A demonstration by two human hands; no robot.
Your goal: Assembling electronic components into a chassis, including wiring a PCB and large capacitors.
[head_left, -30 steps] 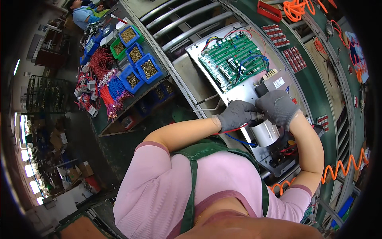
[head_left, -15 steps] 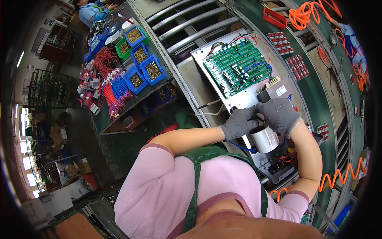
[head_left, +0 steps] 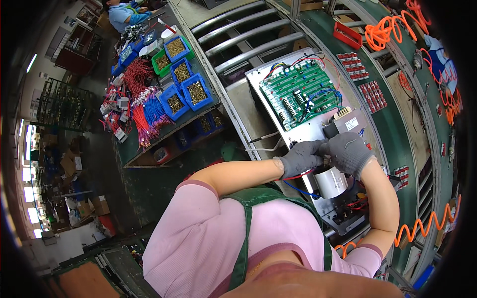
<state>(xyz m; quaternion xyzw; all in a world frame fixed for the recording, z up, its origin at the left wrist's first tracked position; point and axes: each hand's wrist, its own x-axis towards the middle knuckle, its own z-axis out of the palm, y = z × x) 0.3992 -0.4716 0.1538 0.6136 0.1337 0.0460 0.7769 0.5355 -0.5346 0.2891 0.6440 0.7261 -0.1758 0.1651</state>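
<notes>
Over a metal mounting plate [head_left: 301, 135], both of my grey-gloved hands meet at the fingertips. My left hand [head_left: 301, 159] has its fingers bent together, and a red wire [head_left: 300, 176] shows along its lower side. My right hand [head_left: 349, 153] reaches in from the other side with curled fingers. Whatever the two pinch is hidden between them. Just below them lies a white cylindrical capacitor [head_left: 330, 183], with a blue wire [head_left: 299, 187] beside it. Farther up the plate are a green circuit board [head_left: 298, 92] with coloured wires and a transformer [head_left: 349, 122] bearing a white label.
To the left, blue bins [head_left: 197, 92] of brass fasteners and bundles of red and blue wires [head_left: 145, 113] crowd a bench. Metal rollers [head_left: 248, 37] lie beyond the plate. Small red-and-white parts [head_left: 372, 96] sit right, near orange coiled hoses [head_left: 382, 32]. Two people work farther off.
The whole view has shifted slightly. A red wire now shows under my left hand, where none was visible before. Both hands stay together above the capacitor.
</notes>
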